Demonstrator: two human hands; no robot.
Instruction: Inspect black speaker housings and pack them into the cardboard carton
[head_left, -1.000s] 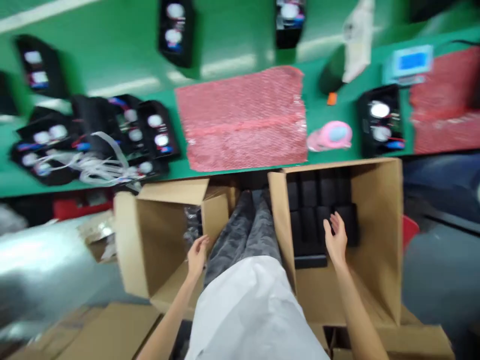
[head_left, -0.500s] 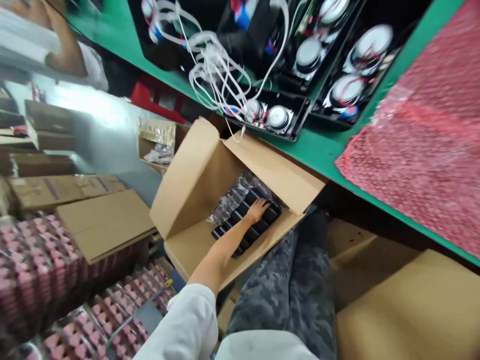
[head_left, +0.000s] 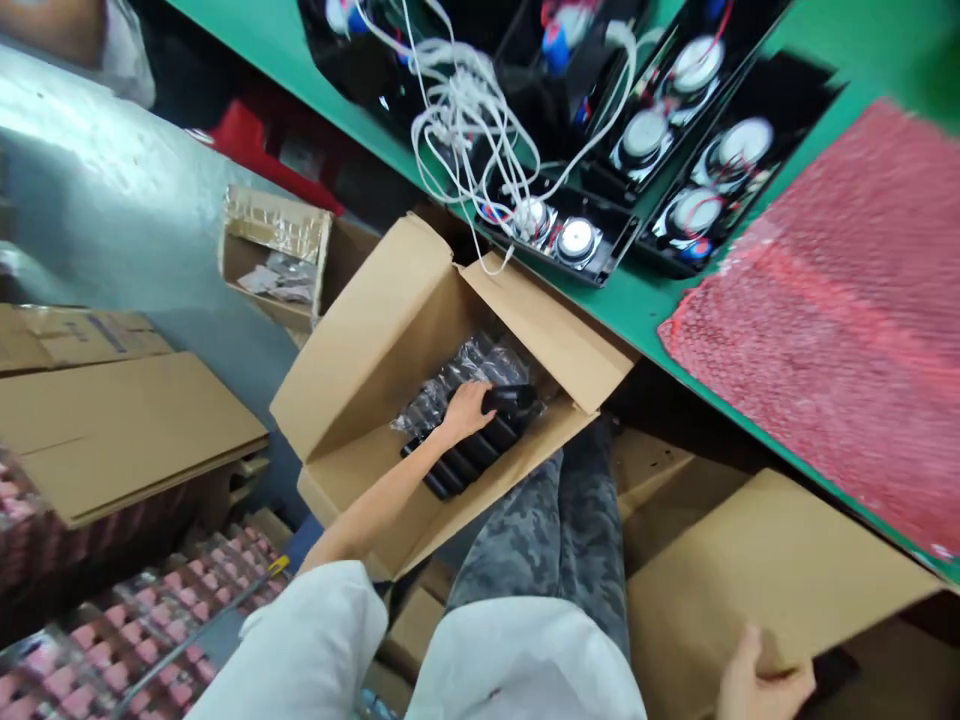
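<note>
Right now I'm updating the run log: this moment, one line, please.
left hand holds black oblong piece in open brown cardboard box | right hand at tan cardboard flap | red bubble wrap on green table

Green tabletop [head_left: 870, 60], tangled white cables [head_left: 465, 110] over open black housings [head_left: 694, 210] with round silvery parts, red bubble wrap [head_left: 832, 290], small taped carton [head_left: 324, 265] holding clear plastic, flat cardboard [head_left: 127, 420] at left, rows of pink pieces [head_left: 150, 625] below

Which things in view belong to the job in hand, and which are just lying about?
Apparently in the job:
- left hand, gripping a black piece
- open box around it
- right hand, at another carton

Apparently lying about:
- white cables
- speakers
- red bubble wrap
- small carton holding clear plastic
</note>
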